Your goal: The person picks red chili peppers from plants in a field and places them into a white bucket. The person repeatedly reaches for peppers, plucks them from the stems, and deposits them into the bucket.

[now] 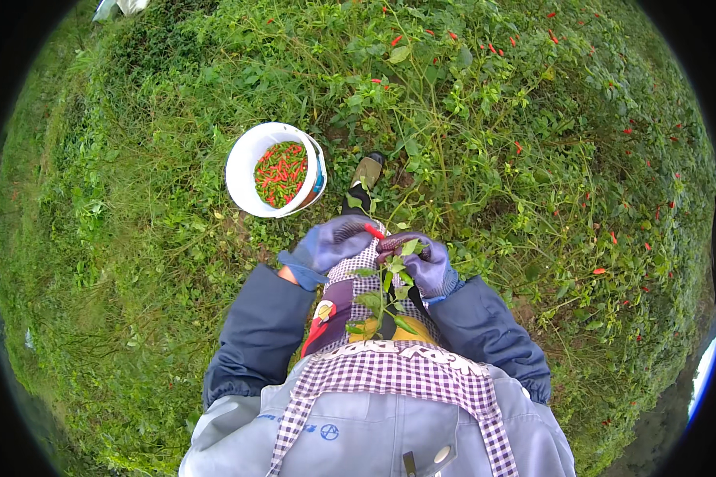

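A red chili pepper (374,231) shows between my two gloved hands, in front of my checkered apron (382,372). The fingertips of my right hand (422,262) are closed at one end of this pepper. My left hand (334,243) has its fingers curled close to the pepper's other end; whether it grips anything is hidden. A leafy chili branch (383,310) with green peppers (404,325) crosses in front of the apron, just below the right fingers. Both gloves are purple with blue cuffs.
A white bucket (238,173) holding many red and green chilies (281,173) stands ahead to the left. My shoe (368,170) is beside it. Chili plants (453,119) with scattered red fruit spread ahead and right; green growth (113,250) covers the left side.
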{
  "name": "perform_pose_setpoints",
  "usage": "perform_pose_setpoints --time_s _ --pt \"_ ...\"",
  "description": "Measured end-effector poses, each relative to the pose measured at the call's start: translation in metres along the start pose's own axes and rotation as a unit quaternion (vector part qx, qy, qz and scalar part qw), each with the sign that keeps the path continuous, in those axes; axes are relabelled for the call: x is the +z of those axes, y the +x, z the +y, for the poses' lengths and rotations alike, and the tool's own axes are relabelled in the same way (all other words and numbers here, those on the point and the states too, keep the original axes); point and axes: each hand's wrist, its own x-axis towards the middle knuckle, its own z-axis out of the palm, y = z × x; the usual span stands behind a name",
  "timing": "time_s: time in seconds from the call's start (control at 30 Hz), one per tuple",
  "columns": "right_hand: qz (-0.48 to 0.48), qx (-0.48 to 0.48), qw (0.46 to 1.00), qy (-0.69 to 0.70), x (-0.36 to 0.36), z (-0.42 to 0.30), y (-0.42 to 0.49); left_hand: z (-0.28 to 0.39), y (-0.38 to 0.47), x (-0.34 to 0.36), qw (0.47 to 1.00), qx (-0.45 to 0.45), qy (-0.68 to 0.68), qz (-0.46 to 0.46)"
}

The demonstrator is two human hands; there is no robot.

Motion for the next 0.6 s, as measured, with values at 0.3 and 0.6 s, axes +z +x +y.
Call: perform_pose_setpoints --time_s 0.3,0.6 --pt "-0.063 -0.331 0.862 -0.379 -0.011 0.012 0.004 -0.024 0.016 0.022 0.952 0.016 0.288 0.107" --pt "0.207 -0.177 0.921 -0.277 -0.054 0.029 -0.008 -0.043 0.012 0.027 0.986 0.125 0.088 0.062"
